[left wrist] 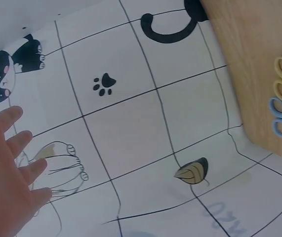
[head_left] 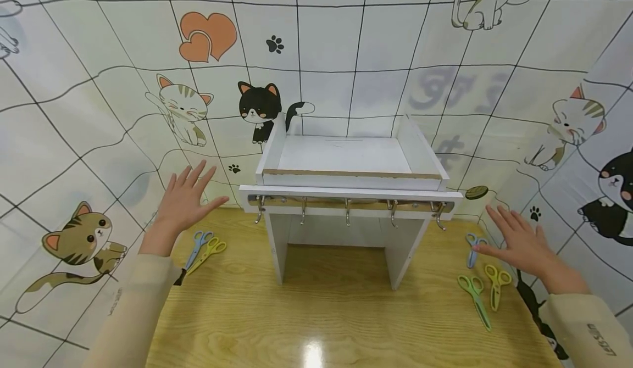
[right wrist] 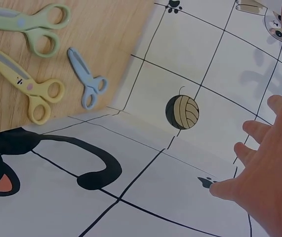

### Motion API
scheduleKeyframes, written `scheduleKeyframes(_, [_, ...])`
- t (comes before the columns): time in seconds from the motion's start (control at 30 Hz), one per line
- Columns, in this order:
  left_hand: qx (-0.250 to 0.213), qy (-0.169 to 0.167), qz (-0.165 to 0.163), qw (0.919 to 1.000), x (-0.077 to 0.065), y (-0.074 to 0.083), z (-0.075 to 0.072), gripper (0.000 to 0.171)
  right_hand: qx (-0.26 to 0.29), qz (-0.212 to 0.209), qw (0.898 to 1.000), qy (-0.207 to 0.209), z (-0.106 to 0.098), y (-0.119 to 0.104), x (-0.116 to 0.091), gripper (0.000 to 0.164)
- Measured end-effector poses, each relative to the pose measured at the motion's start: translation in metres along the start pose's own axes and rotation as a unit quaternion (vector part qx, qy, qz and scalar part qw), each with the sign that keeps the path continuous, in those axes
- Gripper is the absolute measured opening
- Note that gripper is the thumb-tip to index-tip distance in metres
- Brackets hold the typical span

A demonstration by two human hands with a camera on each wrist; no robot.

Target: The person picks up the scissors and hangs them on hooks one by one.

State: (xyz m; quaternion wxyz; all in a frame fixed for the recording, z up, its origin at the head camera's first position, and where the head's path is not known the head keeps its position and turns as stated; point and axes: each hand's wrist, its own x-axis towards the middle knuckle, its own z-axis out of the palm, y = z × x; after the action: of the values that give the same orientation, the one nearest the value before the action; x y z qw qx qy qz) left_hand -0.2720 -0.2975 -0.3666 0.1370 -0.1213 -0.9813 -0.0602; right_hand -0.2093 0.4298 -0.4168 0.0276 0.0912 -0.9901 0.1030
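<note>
Cat-print wall is backing table; left hand, right hand hovering, fingers spread; blue scissors likely needing handle-first pinching.

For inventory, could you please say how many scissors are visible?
5: left of the white shelf, blue scissors and yellow scissors; on its right, blue, green and yellow scissors.

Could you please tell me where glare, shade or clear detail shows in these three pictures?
Head view: a bright glare spot lies on the wooden table near the bottom edge; left wrist view: the left hand looks darker than the pale wall; right wrist view: the right hand looks shaded too, while the yellow scissors show clear outlines.
</note>
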Motion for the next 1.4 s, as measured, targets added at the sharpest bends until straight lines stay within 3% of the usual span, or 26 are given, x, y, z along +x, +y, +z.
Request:
scheduleKeyframes(0.2, [0.001,0.031,0.021,0.9993,0.004,0.008,-0.013,0.087,0.004,0.000,1.000,-0.003,0.003,0.000,-0.001,0.109])
scheduleKeyframes(0.7, [-0.012,0.068,0.058,0.9959,0.016,0.032,-0.047,0.081,0.012,0.005,1.000,-0.008,0.011,0.002,-0.002,0.109])
scheduleKeyframes(1.4, [-0.050,0.123,0.124,0.9833,0.021,0.060,-0.067,0.071,0.004,0.001,1.000,-0.021,0.032,0.004,-0.006,0.109])
